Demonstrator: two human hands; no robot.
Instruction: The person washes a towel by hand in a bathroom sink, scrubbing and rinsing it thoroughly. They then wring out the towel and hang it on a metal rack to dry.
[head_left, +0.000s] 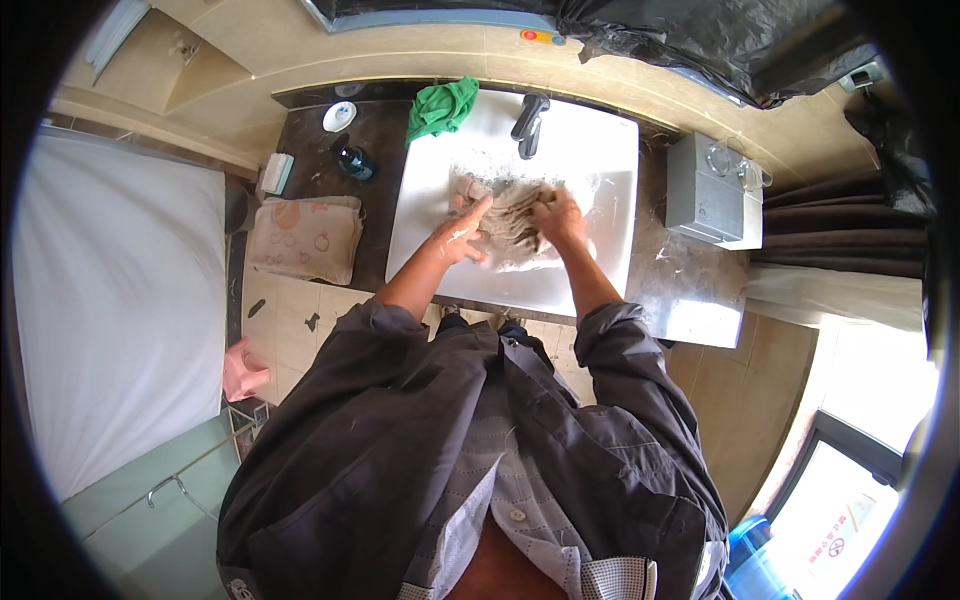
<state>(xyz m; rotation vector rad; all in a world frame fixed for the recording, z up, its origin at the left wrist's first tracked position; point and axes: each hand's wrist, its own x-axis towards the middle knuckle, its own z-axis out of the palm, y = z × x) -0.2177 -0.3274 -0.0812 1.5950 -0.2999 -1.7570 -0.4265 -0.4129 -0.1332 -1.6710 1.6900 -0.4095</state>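
Observation:
A wet beige-brown cloth [513, 218] lies bunched in the white sink [610, 262], with suds and murky water around it. My right hand [560, 218] is closed on the cloth's right side, its fingers curled into the folds. At the cloth's left edge is my left hand [462, 232], fingers apart and a streak of white foam on its back. Whether its fingertips press on the cloth is hard to tell. Behind the hands stands a dark faucet [530, 125]. A green cloth [442, 107] drapes over the sink's far left corner.
On the dark counter to the left are a folded beige towel [306, 240], a dark pump bottle [354, 160], a small white dish [339, 116] and a pale box [277, 173]. A grey box [705, 190] stands right of the sink. A white curtain [120, 280] hangs far left.

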